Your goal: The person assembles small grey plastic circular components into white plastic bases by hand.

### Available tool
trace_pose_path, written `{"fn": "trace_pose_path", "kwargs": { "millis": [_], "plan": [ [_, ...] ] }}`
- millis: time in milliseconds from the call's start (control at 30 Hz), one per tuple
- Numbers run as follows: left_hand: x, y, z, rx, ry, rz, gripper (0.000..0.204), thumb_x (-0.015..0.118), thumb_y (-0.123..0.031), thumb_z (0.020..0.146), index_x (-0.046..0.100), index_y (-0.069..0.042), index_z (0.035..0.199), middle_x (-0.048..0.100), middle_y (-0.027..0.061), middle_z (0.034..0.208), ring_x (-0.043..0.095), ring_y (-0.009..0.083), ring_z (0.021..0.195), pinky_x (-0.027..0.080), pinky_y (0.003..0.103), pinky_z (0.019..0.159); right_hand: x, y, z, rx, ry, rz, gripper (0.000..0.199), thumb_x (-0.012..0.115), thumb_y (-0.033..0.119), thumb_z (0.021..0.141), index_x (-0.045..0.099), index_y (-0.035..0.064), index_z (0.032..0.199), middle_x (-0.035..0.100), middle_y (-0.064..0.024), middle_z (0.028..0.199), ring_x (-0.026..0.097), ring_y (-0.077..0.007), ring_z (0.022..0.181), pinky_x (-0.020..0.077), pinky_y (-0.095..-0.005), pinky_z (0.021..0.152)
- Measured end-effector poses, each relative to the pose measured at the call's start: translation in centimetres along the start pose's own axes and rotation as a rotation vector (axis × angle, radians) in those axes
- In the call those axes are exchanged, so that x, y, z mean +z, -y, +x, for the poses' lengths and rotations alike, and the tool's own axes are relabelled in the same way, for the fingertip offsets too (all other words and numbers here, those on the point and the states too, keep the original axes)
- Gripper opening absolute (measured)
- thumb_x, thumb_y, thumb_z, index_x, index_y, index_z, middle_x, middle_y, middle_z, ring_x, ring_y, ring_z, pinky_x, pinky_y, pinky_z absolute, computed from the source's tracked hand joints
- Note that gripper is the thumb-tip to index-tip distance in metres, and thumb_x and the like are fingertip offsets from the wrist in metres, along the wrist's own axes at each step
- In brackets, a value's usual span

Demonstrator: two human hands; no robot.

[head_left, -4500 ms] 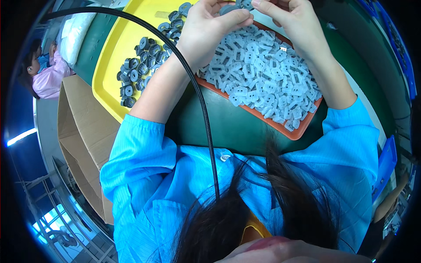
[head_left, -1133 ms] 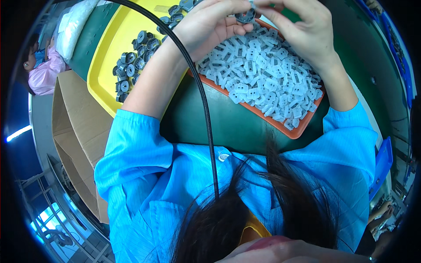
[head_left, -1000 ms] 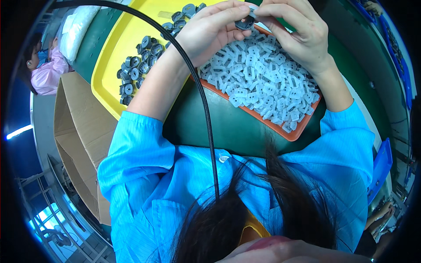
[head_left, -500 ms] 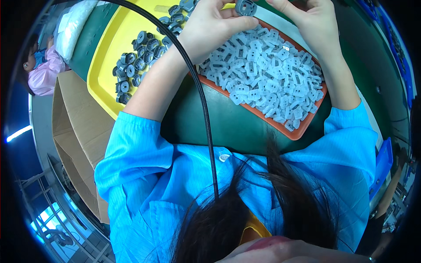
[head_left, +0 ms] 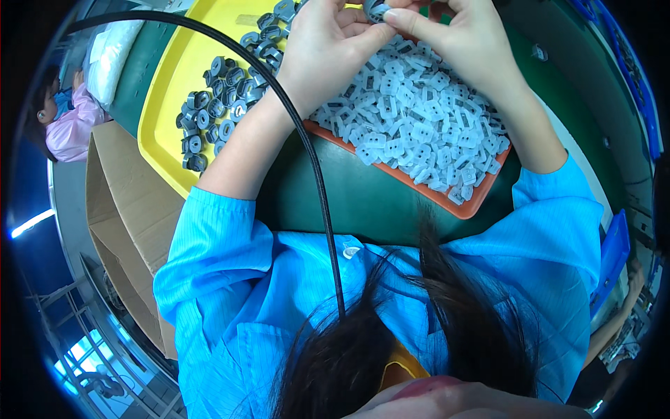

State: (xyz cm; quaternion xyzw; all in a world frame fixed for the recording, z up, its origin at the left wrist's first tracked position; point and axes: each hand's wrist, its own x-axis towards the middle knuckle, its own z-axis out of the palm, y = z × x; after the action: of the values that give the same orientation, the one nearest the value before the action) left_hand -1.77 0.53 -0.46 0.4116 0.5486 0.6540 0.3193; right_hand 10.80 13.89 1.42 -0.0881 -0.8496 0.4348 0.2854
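At the top edge, my left hand (head_left: pixel 322 56) pinches a small grey round plastic part (head_left: pixel 376 10) between thumb and fingers. My right hand (head_left: pixel 469 50) has come against the same part, its thumb pressed on it and its fingers curled behind; any small piece inside those fingers is hidden. Just under both hands lies an orange-red tray (head_left: pixel 469 209) heaped with translucent white plastic pieces (head_left: pixel 415 115), flat and with holes. A yellow tray (head_left: pixel 155 122) on the left holds many loose grey round parts (head_left: pixel 227 98) like the held one.
A black cable (head_left: pixel 315 150) arcs across the view over my left forearm. An open cardboard box (head_left: pixel 125 202) stands left of the green table (head_left: pixel 286 188). Further off are a clear plastic bag (head_left: pixel 115 59) and a person in pink (head_left: pixel 73 126). A blue bin (head_left: pixel 611 262) is at right.
My right hand has moved left and now meets the grey part in my left hand. The part has shifted slightly left and up and turned.
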Motion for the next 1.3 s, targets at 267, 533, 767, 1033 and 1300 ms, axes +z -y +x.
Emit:
{"fn": "trace_pose_path", "kwargs": {
  "millis": [267,533,767,1033,1300],
  "plan": [
    [-4.6,0.5,1.3,-0.218,0.307,-0.247,0.038,0.058,-0.019,0.104,0.057,0.002,0.135,0.070,0.0115,0.111,0.070,0.0166,0.101,0.056,0.027,0.093,-1.2,0.3,0.2,-0.628,-0.153,-0.236,0.026,0.084,-0.002,0.070,0.077,0.0069,0.093,0.070,-0.0052,0.088,0.064,-0.0251,0.089,0.0519,-0.0345,0.079],
    [-3.8,0.7,0.8,-0.318,0.073,-0.379,0.015,0.067,-0.006,0.097,0.065,0.000,0.111,0.067,0.0040,0.094,0.063,0.0099,0.081,0.051,0.021,0.074,-0.4,-0.8,0.0,-0.118,-0.096,0.207,0.024,0.075,-0.003,0.086,0.074,0.0008,0.109,0.073,-0.0075,0.100,0.069,-0.0166,0.093,0.0557,-0.0291,0.084],
    [-3.3,-0.2,0.7,-0.300,0.033,-0.282,0.010,0.066,-0.011,0.099,0.069,-0.002,0.102,0.067,0.0023,0.086,0.057,0.0082,0.072,0.045,0.020,0.065,-0.2,-0.7,0.2,-0.259,-0.077,0.143,0.026,0.075,0.000,0.089,0.072,-0.0001,0.115,0.074,-0.0086,0.104,0.070,-0.0153,0.092,0.0563,-0.0281,0.079],
    [-3.5,1.1,0.6,-0.349,0.267,-0.620,0.031,0.068,-0.008,0.099,0.058,-0.002,0.128,0.066,0.0063,0.108,0.062,0.0113,0.087,0.049,0.021,0.074,-0.7,-0.9,0.3,-0.037,-0.059,0.253,0.010,0.073,0.008,0.096,0.073,-0.0016,0.099,0.073,-0.0049,0.090,0.066,-0.0091,0.081,0.0530,-0.0234,0.074],
    [-1.6,0.6,0.0,-0.109,0.136,-0.120,0.051,0.064,0.006,0.097,0.043,0.006,0.144,0.061,0.0129,0.128,0.067,0.0191,0.110,0.056,0.030,0.099,0.4,-0.4,0.3,0.251,0.052,0.366,0.013,0.075,0.011,0.094,0.073,-0.0024,0.093,0.072,-0.0040,0.086,0.066,-0.0089,0.077,0.0527,-0.0232,0.067]
  ]
}}
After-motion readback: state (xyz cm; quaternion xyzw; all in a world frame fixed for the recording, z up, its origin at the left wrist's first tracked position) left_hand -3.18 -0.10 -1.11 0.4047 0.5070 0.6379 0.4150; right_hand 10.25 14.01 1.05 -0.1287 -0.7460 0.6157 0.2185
